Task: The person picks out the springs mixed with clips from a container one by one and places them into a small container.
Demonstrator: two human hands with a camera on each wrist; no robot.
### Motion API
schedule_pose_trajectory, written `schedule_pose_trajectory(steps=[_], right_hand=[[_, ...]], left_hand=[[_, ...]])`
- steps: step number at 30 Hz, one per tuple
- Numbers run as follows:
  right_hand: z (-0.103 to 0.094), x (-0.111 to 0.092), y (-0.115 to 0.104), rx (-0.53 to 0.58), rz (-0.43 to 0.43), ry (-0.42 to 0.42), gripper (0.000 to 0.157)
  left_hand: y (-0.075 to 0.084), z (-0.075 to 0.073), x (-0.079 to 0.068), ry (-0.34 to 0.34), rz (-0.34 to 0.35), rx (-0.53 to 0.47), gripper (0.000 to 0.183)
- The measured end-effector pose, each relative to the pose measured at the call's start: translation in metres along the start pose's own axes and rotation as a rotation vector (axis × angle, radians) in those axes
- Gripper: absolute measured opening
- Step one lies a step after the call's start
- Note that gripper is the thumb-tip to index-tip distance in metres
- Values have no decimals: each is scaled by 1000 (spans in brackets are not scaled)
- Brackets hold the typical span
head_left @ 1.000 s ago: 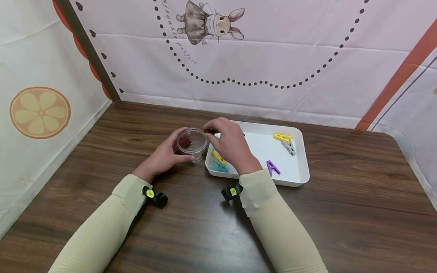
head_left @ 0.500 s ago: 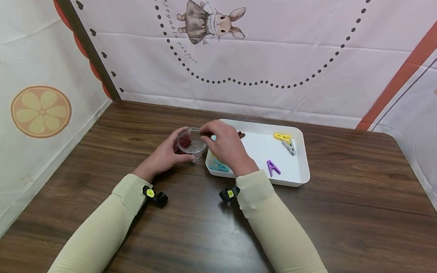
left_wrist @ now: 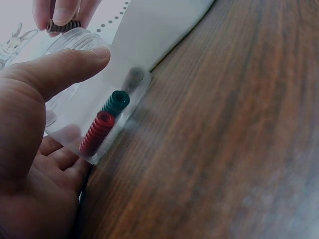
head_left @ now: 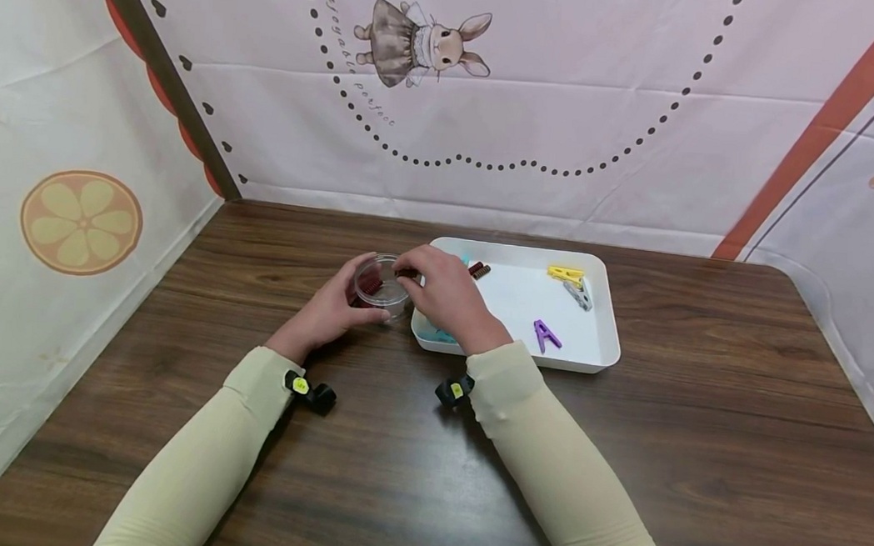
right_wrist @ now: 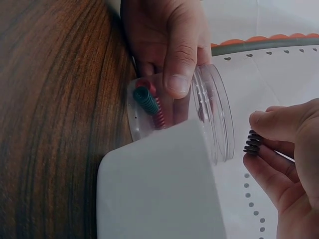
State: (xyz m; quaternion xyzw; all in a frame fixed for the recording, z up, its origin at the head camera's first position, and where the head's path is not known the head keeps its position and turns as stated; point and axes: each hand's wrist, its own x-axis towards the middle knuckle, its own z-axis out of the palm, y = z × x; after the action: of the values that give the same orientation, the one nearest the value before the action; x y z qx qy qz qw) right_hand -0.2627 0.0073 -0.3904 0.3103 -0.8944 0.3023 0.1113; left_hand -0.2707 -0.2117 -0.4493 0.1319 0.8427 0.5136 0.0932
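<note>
My left hand grips a clear round jar on the table, thumb on the near side and fingers round the far side. A red spring and a green spring show through the jar's wall in the left wrist view. Above the open mouth, my right hand pinches a dark brown coil spring between thumb and fingers. From the right wrist view, this spring is outside the rim, a short gap away.
A white tray stands right of the jar, beneath my right hand. In it lie brown springs, a yellow clothespin, a grey clothespin, a purple clothespin and a partly hidden teal piece.
My right hand has moved left with the brown spring, from beside the jar's rim to over its mouth. Springs in the tray have come into sight behind it. The left hand stays put.
</note>
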Motion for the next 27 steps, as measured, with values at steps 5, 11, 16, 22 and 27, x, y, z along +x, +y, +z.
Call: schedule_pose_trajectory(steps=[5,11,16,22,27], right_hand=[[1,-1,-2,-12,6,-33,17],[3,-1,-3,-32,-9,-58,19],[5,-1,-2,-42,-15,-57,18],[5,-1,-3,-39,-14,-60,19],[5,-1,-2,-48,-19,-58,19]], left_hand=[[1,-1,-1,4,-13,23,95],[1,-1,-1,1,-22,19,97],[1,-1,-1,6,-26,32,97],[2,-1,-1,7,-17,36,97],[1,-1,-1,10,-18,32,97]])
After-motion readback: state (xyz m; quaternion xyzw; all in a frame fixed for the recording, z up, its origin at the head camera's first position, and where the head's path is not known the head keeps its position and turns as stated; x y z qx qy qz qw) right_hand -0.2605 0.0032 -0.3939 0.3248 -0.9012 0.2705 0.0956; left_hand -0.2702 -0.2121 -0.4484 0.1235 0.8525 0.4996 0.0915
